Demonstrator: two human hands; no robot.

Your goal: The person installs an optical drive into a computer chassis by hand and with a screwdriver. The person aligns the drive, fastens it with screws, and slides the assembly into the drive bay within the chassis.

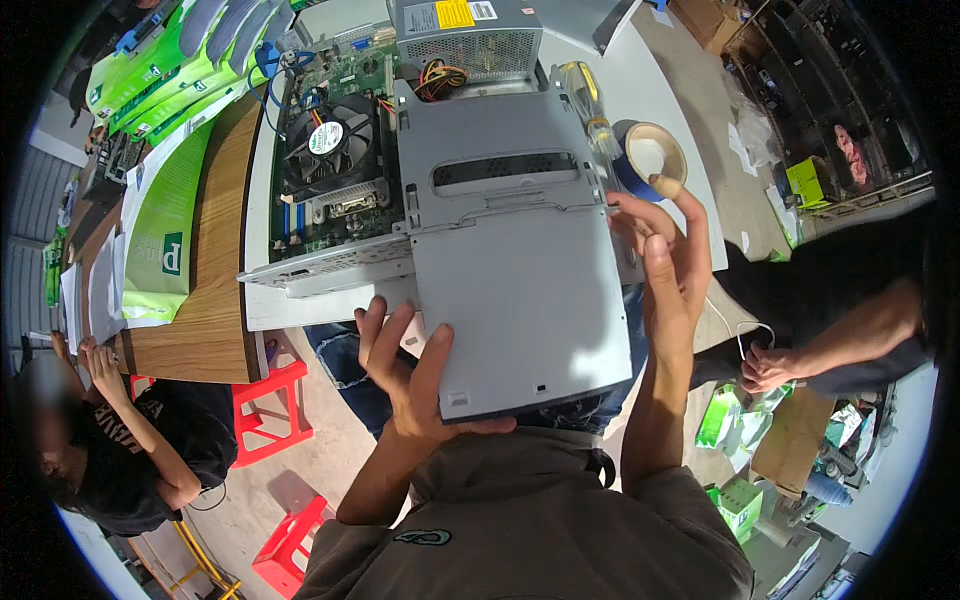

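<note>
An optical drive [525, 305], a flat light-grey metal box with a dark front edge facing me, sits at the near end of a grey metal drive bracket [490, 125]. My left hand [415, 375] grips the drive's near left corner, one fingertip on its top and the thumb along its front edge. Beside the bracket's right edge is my right hand [675, 260], with thumb and index finger spread apart and other fingertips close to the metal. Left of the bracket, an open computer case [330, 265] shows a green motherboard [378, 70] and a black cooling fan [330, 145].
A power supply [470, 45] stands behind the bracket. To the right lie a yellow-handled screwdriver [582, 90] and a tape roll [655, 155]. Green packages [160, 235] cover the wooden table [225, 220]. People sit or stand on both sides; red stools [270, 410] are at left.
</note>
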